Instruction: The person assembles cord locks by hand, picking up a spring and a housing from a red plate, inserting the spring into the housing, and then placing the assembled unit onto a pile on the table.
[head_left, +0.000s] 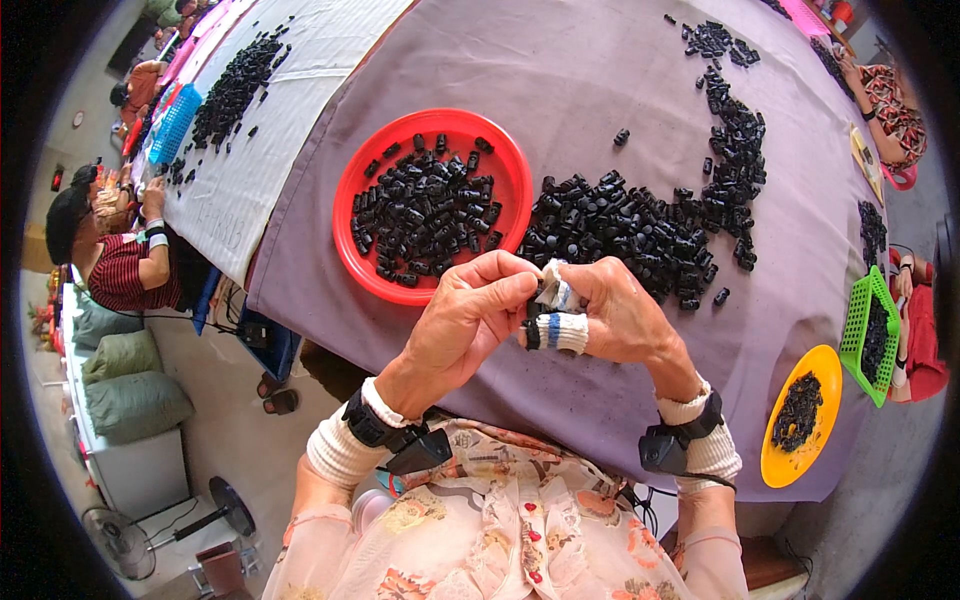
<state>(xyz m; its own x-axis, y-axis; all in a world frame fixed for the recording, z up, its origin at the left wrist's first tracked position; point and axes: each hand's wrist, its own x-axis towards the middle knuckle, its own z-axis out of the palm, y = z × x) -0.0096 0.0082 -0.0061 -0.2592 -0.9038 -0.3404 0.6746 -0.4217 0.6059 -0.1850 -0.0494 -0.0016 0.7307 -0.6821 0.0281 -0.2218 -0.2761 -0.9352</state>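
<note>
My left hand [447, 328] and my right hand [632, 312] meet just in front of a round red tray [345, 240]. Between the fingertips, both pinch a small black plastic piece [533, 331], mostly hidden by the fingers. White cloth wraps with blue stripes cover the thumb and a finger of my right hand. Many similar black cylindrical pieces [425, 212], resembling cord locks, lie in the tray. A larger loose pile [610, 232] of them spreads on the purple-grey tablecloth right of the tray, close beyond my right hand.
A yellow plate [776, 462] with small black parts sits at the table's right edge, near a green basket [856, 340]. A white-covered table [290, 110] adjoins on the left, with a black heap [240, 90] and blue basket [175, 124]. Other people work on both sides.
</note>
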